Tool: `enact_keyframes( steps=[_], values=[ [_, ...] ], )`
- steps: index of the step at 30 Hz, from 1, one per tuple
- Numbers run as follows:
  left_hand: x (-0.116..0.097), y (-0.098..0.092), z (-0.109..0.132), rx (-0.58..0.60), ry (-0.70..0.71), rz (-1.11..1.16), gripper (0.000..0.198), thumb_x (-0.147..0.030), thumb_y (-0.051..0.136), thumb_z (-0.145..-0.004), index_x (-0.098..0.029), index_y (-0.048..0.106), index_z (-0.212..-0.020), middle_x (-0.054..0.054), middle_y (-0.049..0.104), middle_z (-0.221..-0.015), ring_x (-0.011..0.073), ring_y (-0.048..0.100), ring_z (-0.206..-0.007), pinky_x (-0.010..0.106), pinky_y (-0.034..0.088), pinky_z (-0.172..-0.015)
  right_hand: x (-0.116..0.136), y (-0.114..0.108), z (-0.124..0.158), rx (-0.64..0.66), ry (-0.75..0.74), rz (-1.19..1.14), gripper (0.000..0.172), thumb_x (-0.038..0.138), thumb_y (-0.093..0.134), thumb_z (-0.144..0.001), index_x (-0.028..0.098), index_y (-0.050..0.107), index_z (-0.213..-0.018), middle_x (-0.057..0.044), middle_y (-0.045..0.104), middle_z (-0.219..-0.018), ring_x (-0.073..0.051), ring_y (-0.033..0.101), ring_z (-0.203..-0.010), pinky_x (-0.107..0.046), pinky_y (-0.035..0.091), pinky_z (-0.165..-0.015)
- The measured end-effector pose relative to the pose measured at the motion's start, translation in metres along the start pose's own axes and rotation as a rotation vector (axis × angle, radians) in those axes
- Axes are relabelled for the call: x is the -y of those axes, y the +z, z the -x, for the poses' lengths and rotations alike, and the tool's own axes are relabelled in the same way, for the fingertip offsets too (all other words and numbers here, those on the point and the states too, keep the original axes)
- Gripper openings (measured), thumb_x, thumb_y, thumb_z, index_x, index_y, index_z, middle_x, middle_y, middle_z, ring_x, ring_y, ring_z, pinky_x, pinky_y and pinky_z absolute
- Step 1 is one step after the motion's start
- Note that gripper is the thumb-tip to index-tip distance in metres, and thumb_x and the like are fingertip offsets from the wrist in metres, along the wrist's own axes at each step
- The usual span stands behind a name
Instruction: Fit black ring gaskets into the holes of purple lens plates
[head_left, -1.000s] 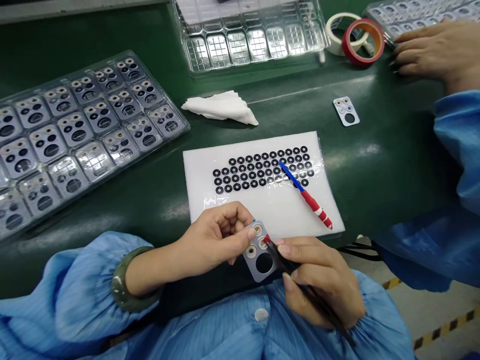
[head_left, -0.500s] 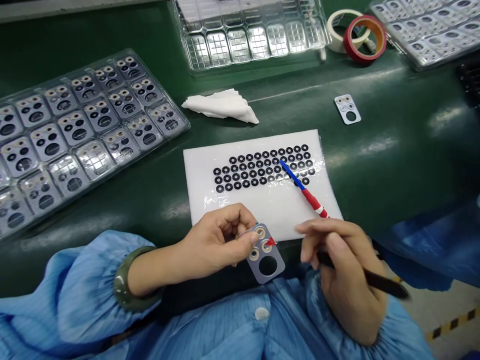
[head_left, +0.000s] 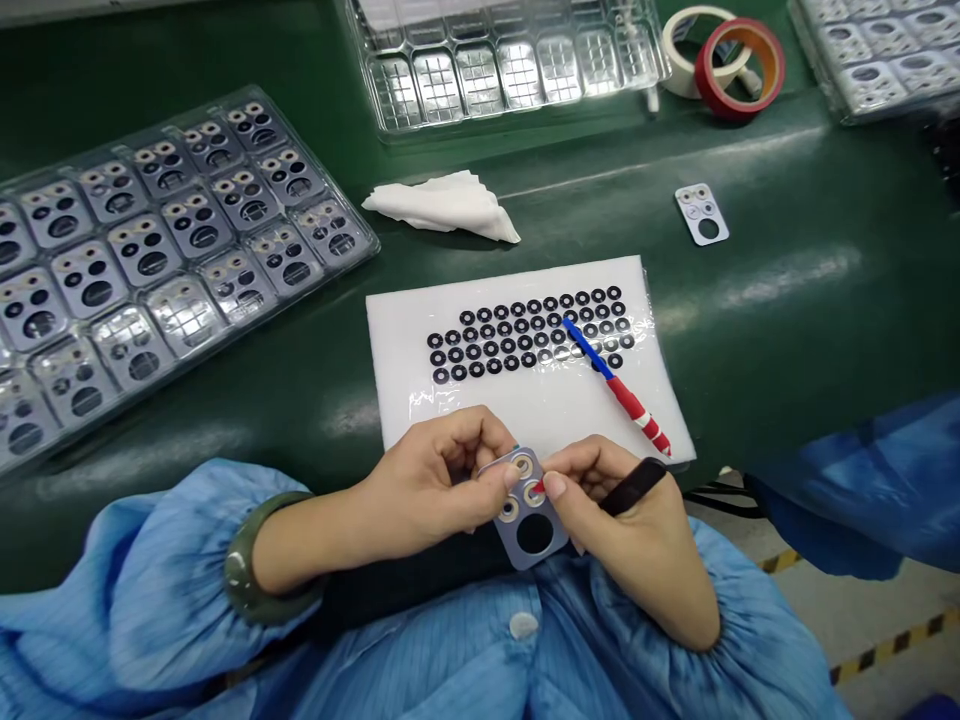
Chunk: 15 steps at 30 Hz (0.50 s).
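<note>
My left hand [head_left: 450, 475] pinches a grey metal plate [head_left: 517, 552] by its upper left edge, thumb on top. The plate has one large round hole and several smaller ones lined with pale rings. A small red tab [head_left: 538, 488] sticks up at the right-hand ring. My right hand [head_left: 622, 530] has closed its thumb and forefinger on this tab, beside the plate. A slim black tool [head_left: 636, 486], perhaps tweezers, is tucked in the same hand; its tip is hidden. Just beyond both hands lies a white foam sheet [head_left: 405, 395] with rows of black rings [head_left: 510, 342].
A blue-and-red pen-like tool [head_left: 630, 400] lies across the foam sheet. Behind are a folded white cloth [head_left: 442, 205], a clear tray [head_left: 480, 85], tape rolls [head_left: 739, 70] and a single plate [head_left: 701, 213]. Filled trays stand left [head_left: 150, 240] and far right [head_left: 885, 55].
My right hand has moved left to the plate and pinched the red tab. The black tool has swung round in that hand. My left hand and the plate stay nearly still.
</note>
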<state>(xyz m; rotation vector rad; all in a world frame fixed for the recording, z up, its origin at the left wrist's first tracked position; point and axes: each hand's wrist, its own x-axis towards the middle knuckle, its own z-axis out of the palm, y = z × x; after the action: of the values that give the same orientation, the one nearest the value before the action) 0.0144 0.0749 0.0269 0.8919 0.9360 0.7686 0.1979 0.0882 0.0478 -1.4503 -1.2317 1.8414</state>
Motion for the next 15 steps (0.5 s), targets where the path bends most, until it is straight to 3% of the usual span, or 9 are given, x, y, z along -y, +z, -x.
enact_keyframes(
  steps=[5,15],
  values=[
    [0.0000,0.0011,-0.0002,0.006,-0.027,0.025,0.010,-0.020,0.059,-0.088,-0.014,0.054,-0.082,-0.007,0.051,-0.056,0.0004,0.047,-0.041,0.006,0.038,-0.043,-0.0010,-0.0053,0.0008,0.053,0.042,-0.050,0.010,0.024,0.061,-0.081,0.015,0.065,-0.079,0.006,0.050,-0.048,-0.003,0.041,-0.041,-0.011,0.036,-0.040],
    [-0.0036,0.0008,-0.0021,-0.009,-0.045,-0.009,0.013,-0.023,0.059,-0.086,-0.014,0.053,-0.080,-0.006,0.050,-0.055,0.0027,0.046,-0.040,0.010,0.038,-0.041,-0.0004,-0.0026,-0.0029,0.047,0.020,-0.040,0.011,0.025,0.066,-0.076,0.015,0.061,-0.074,0.005,0.052,-0.052,-0.003,0.041,-0.042,-0.012,0.035,-0.039]
  ],
)
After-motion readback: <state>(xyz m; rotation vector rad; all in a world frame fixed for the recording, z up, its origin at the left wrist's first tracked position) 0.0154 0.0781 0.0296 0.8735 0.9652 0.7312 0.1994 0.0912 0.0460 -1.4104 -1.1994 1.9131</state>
